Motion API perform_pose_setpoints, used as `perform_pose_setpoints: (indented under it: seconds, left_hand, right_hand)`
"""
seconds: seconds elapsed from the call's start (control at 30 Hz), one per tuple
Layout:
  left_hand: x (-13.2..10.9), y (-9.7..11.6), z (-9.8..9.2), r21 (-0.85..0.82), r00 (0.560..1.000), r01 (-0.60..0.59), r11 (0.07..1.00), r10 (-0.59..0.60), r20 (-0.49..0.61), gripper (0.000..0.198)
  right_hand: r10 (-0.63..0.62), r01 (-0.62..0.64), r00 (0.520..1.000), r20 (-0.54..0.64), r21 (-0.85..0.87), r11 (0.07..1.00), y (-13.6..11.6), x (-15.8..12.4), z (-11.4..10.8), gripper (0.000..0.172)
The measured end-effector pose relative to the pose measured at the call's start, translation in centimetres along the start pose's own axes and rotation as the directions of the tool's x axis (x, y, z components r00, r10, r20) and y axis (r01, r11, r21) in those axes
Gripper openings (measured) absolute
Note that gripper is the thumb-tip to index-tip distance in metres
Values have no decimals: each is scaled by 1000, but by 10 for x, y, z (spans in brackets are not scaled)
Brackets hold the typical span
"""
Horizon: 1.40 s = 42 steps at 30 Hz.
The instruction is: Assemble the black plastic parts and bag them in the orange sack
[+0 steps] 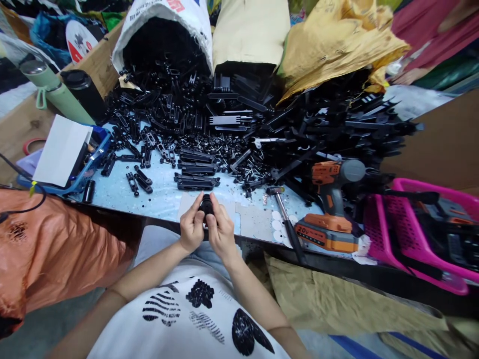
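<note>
Close to the table's front edge, my left hand (192, 225) and my right hand (221, 225) are closed on one small black part (206, 203) from either side, thumbs together on its near end. My fingers cover much of it, so its exact kind is unclear. Just beyond my fingertips lies a row of assembled black folding parts (198, 181). Behind that row, loose screws (228, 149) are scattered. A few black hinged link pieces (139, 181) rest to the left.
A hammer (286, 219) and an orange cordless drill (329, 209) lie on the right, beside a pink basket (374, 224). Heaped black parts spill from a white sack (168, 12) and a yellow sack (340, 40). At left stand a blue tray (101, 144) and a green bottle (62, 94).
</note>
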<state>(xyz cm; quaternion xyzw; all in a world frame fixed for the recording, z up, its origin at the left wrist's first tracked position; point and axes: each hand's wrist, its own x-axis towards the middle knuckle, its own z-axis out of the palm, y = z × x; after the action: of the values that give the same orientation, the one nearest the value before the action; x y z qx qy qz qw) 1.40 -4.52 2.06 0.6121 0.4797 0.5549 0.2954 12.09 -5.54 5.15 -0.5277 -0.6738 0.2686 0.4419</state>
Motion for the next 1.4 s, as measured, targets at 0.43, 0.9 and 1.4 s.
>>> perform_pose_setpoints:
  seconds: [0.43, 0.9, 1.4]
  left_hand:
    - [32, 15, -20, -89, 879, -380, 921, 389, 277, 41]
    - [69, 14, -25, -138, 808, -405, 904, 425, 409, 40]
    - [54, -25, -19, -123, 931, 34, 992, 13, 365, 41]
  right_hand:
    - [-102, 101, 992, -68, -27, 995, 20, -21, 1, 58]
    - [-116, 117, 991, -73, 9, 993, 34, -6, 7, 62]
    - [-112, 110, 990, 85, 34, 993, 53, 11, 19, 55]
